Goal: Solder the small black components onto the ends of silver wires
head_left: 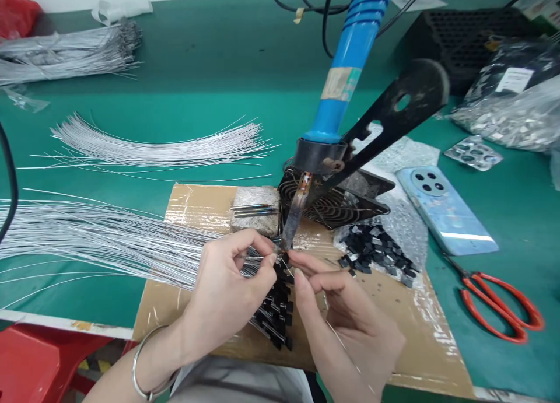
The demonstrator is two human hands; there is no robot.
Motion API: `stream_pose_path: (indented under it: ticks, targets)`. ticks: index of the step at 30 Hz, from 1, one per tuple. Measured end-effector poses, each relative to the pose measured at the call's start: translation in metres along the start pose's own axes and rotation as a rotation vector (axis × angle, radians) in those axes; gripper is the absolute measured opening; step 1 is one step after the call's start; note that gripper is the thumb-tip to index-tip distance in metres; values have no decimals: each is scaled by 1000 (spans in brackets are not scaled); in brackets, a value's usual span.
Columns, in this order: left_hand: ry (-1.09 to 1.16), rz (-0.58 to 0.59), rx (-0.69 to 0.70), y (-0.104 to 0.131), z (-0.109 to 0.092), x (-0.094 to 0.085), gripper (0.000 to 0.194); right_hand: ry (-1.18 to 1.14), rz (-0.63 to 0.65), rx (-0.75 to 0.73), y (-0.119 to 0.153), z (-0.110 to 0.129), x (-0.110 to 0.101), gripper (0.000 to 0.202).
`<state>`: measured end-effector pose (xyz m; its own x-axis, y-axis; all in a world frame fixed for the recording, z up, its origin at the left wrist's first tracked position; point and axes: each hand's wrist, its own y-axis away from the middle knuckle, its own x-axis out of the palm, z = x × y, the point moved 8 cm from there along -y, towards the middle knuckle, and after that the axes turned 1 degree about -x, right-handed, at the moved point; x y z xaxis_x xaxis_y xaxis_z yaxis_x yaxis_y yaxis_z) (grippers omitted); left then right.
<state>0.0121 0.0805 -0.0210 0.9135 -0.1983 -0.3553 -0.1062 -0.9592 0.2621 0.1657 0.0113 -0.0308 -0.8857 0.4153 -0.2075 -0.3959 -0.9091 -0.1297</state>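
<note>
A blue-handled soldering iron is held point-down in a black stand. Right at its tip, my left hand pinches the end of a thin grey wire between thumb and forefinger. My right hand is closed on a strand of solder wire, which crosses the palm and reaches toward the tip. Under my left hand runs a long bundle of grey wires; small black pieces sit at its near end. The exact contact at the tip is partly hidden by my fingers.
Cardboard lies beneath the work, with a sponge block and a black fan on it. Loose black pieces, a phone and red-handled scissors are at the right. Another wire bundle lies behind.
</note>
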Motion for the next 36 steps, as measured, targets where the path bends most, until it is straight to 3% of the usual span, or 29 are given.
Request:
stream_pose_path:
  ticks: [36]
  targets:
    - [-17,-15,33,0,3,-2,13,34,-44,-122,1,8,0,16]
